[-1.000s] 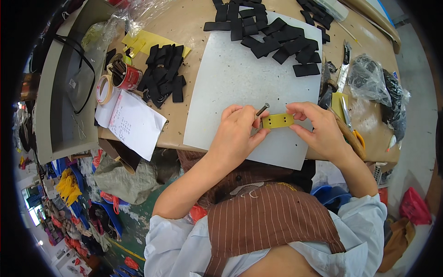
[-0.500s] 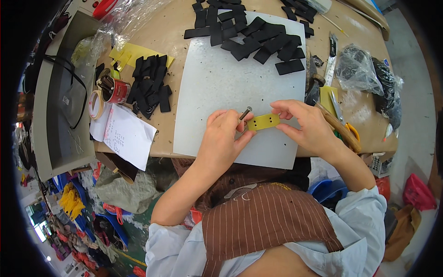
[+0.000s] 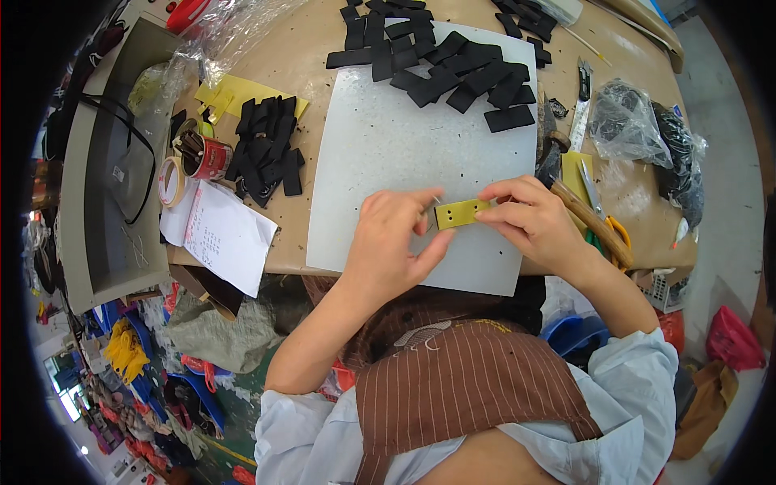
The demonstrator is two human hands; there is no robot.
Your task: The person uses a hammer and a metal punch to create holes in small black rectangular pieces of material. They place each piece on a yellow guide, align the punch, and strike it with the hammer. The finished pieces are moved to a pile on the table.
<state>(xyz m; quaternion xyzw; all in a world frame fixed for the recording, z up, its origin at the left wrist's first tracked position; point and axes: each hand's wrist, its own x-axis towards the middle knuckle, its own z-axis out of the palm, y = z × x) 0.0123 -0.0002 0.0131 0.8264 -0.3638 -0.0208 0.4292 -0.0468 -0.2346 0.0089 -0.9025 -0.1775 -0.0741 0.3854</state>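
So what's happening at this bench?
A person holds a small yellow strip with punched holes between both hands over a white mat on the table. The left hand pinches its left end, with a thin metal tool showing at the fingertips; the right hand grips the right end. Black strips lie piled at the mat's far edge, with more to the left beside a red can.

Yellow strip (image 3: 457,213): small flat rectangular piece, dull yellow, two dark holes visible near its left end. Lies roughly level, long axis left-right, over the lower part of the white board (image 3: 380,153). Left end pinched by left hand (image 3: 396,246), right end by right hand (image 3: 529,222).
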